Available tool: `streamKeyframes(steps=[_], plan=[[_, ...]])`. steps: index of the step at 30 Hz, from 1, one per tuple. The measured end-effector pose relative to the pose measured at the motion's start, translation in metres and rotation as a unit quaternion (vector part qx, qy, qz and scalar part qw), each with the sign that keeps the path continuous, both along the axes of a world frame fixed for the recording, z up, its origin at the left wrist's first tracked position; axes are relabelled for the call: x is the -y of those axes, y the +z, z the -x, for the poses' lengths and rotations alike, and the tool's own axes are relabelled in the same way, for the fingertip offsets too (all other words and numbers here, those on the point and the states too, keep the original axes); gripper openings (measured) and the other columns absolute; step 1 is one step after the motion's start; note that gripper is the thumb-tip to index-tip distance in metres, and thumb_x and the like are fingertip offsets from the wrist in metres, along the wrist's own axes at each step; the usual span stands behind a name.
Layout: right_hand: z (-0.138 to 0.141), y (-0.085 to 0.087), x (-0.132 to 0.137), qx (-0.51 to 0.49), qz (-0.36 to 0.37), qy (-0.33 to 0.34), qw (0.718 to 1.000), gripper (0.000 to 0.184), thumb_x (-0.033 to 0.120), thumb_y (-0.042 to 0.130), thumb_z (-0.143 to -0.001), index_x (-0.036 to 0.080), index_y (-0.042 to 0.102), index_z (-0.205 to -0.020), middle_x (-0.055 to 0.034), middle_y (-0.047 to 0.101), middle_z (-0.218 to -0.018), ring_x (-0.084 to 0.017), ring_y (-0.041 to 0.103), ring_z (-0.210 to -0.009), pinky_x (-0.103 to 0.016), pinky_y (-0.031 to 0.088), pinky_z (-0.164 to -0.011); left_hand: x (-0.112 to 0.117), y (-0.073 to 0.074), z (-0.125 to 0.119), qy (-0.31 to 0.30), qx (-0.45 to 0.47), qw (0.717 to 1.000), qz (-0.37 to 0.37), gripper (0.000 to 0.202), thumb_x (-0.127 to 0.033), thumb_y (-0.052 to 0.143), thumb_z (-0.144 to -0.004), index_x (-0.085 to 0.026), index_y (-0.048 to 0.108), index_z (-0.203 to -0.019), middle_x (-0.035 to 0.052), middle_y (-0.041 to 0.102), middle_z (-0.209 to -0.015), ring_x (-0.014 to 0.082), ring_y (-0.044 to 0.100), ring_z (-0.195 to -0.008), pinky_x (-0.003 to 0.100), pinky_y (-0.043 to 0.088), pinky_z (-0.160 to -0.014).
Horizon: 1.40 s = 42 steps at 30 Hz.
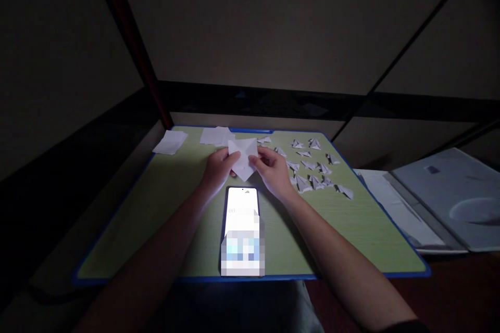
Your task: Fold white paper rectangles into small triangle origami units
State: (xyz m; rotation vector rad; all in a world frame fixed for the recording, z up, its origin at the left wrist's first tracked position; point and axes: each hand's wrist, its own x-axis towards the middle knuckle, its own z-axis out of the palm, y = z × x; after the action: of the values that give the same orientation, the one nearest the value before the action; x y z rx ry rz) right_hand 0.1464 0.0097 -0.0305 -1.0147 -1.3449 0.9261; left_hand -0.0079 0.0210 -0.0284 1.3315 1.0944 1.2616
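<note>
A white sheet of paper (244, 152), creased and with its lower end coming to a point, is held up above the middle of the table. My left hand (219, 166) pinches its left side, thumb on the near face and fingers behind. On the right side my right hand (273, 167) grips it the same way, its thumb pressing near the middle. Just below the paper lies a lit phone (242, 218), screen up, partly blurred. Several small folded paper pieces (301, 183) with pointed shapes are spread to the right of my right hand.
The green table (164, 218) has a blue rim. Two stacks of white paper, a left stack (170, 142) and a back stack (216, 136), rest at its far left. Beyond the right edge stands an open grey-white box (449, 197). A wall (258, 31) rises behind the table.
</note>
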Motion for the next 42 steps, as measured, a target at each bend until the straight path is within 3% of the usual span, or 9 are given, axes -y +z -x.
streamKeyframes(steps=[4, 10, 15, 21, 27, 30, 34, 37, 42], plan=[[0.001, 0.000, 0.003, 0.024, -0.031, -0.024, 0.999, 0.035, 0.032, 0.065, -0.078, 0.014, 0.074, -0.106, -0.0051, 0.072, -0.083, -0.015, 0.059, -0.067, -0.030, 0.047, -0.063, 0.005, 0.005, -0.003, 0.020, 0.009, 1.000, 0.012, 0.023, -0.038, 0.066, -0.074, -0.015, 0.061, -0.073, -0.0017, 0.057, -0.054, 0.0108, 0.050, -0.044, 0.021, 0.036, -0.040], [-0.001, 0.004, 0.009, 0.133, -0.094, -0.046, 0.986, 0.032, 0.032, 0.059, -0.087, 0.019, 0.076, -0.111, -0.0048, 0.072, -0.086, -0.016, 0.057, -0.069, -0.031, 0.046, -0.064, 0.006, 0.007, -0.005, 0.029, 0.026, 0.999, 0.017, 0.028, -0.040, 0.072, -0.069, -0.014, 0.064, -0.078, -0.0001, 0.061, -0.060, 0.0116, 0.055, -0.050, 0.021, 0.039, -0.043], [-0.002, 0.007, 0.014, 0.191, -0.136, -0.041, 0.971, 0.030, 0.030, 0.056, -0.093, 0.023, 0.076, -0.114, -0.0048, 0.070, -0.083, -0.019, 0.056, -0.070, -0.033, 0.044, -0.066, 0.007, 0.007, -0.006, 0.035, 0.030, 0.998, 0.030, 0.027, -0.039, 0.070, -0.069, -0.014, 0.065, -0.079, 0.0003, 0.061, -0.062, 0.0139, 0.057, -0.053, 0.023, 0.043, -0.046], [-0.001, 0.009, 0.016, 0.221, -0.168, -0.019, 0.960, 0.031, 0.025, 0.055, -0.092, 0.024, 0.076, -0.115, -0.0069, 0.070, -0.095, -0.020, 0.059, -0.081, -0.033, 0.048, -0.074, 0.005, 0.008, -0.008, 0.058, 0.044, 0.996, 0.055, 0.026, -0.041, 0.069, -0.072, -0.015, 0.063, -0.076, 0.0005, 0.060, -0.061, 0.0141, 0.057, -0.053, 0.023, 0.042, -0.044], [-0.002, 0.007, 0.015, 0.240, -0.182, -0.016, 0.953, 0.031, 0.023, 0.053, -0.091, 0.022, 0.077, -0.111, -0.0083, 0.069, -0.098, -0.020, 0.061, -0.086, -0.034, 0.050, -0.075, 0.001, 0.004, -0.007, 0.012, 0.101, 0.992, 0.071, 0.047, -0.061, 0.059, -0.082, -0.014, 0.064, -0.087, 0.0065, 0.066, -0.072, 0.0175, 0.063, -0.060, 0.026, 0.048, -0.049], [-0.003, 0.006, 0.015, 0.254, -0.191, -0.011, 0.948, 0.033, 0.019, 0.053, -0.088, 0.018, 0.076, -0.111, -0.0095, 0.068, -0.100, -0.020, 0.062, -0.087, -0.035, 0.051, -0.076, 0.003, 0.006, -0.006, -0.007, 0.100, 0.993, 0.062, 0.044, -0.056, 0.065, -0.078, -0.014, 0.065, -0.090, 0.0066, 0.067, -0.077, 0.0173, 0.063, -0.065, 0.027, 0.051, -0.054], [-0.004, 0.009, 0.016, 0.248, -0.173, 0.004, 0.953, 0.034, 0.016, 0.054, -0.085, 0.019, 0.074, -0.112, -0.0085, 0.068, -0.102, -0.020, 0.061, -0.088, -0.034, 0.050, -0.075, 0.006, 0.008, -0.005, 0.001, 0.083, 0.994, 0.069, 0.031, -0.041, 0.071, -0.072, -0.014, 0.064, -0.085, 0.0045, 0.064, -0.076, 0.0168, 0.061, -0.065, 0.026, 0.048, -0.055], [-0.003, 0.011, 0.016, 0.214, -0.136, -0.001, 0.967, 0.028, 0.024, 0.056, -0.088, 0.020, 0.073, -0.111, -0.0078, 0.068, -0.099, -0.019, 0.060, -0.083, -0.032, 0.049, -0.069, 0.006, 0.007, -0.005, 0.008, 0.075, 0.995, 0.064, 0.029, -0.040, 0.070, -0.071, -0.014, 0.065, -0.085, 0.0037, 0.064, -0.074, 0.0173, 0.060, -0.065, 0.027, 0.048, -0.057], [-0.001, 0.009, 0.011, 0.116, -0.047, -0.019, 0.992, 0.024, 0.037, 0.065, -0.086, 0.017, 0.068, -0.100, -0.0020, 0.064, -0.076, -0.015, 0.056, -0.067, -0.029, 0.044, -0.064, 0.004, 0.006, -0.004, 0.009, 0.061, 0.997, 0.040, 0.028, -0.037, 0.066, -0.073, -0.014, 0.069, -0.088, 0.0048, 0.066, -0.075, 0.0187, 0.062, -0.068, 0.028, 0.046, -0.060]])
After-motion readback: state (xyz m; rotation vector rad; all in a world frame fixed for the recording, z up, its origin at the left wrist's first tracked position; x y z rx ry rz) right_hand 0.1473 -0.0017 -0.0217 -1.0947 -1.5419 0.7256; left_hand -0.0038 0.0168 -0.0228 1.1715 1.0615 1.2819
